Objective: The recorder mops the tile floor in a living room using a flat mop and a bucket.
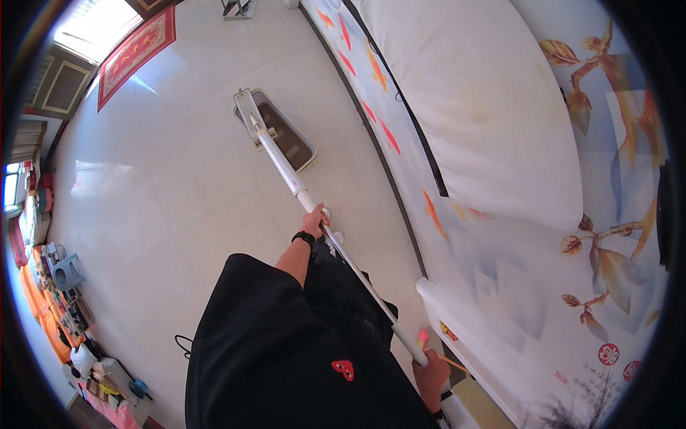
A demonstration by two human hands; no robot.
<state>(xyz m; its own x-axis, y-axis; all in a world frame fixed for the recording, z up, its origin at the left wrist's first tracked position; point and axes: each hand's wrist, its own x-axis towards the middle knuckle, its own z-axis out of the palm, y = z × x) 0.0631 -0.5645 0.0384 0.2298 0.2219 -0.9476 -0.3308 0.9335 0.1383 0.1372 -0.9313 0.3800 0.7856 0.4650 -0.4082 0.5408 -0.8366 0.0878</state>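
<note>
A long white mop pole [357, 274] runs slantwise from the lower right to the upper middle. My left hand [314, 220], with a black watch at the wrist, is closed around its middle. Lower down, my right hand [431, 375] grips the thicker end of the pole. The mop head [250, 113] is at the far end, over the left side of a rectangular bucket [312, 159]. Dark, murky liquid shows inside that bucket, which stands on the tiled floor. Whether the mop head touches the liquid cannot be made out.
Glossy pale floor tiles [193, 179] spread around the bucket. Along the right runs a wall [500, 300] painted with fish and flowers, with a large white panel [464, 93]. A red mat [139, 57] lies at the far left. Household clutter and a grey stool [68, 272] line the left.
</note>
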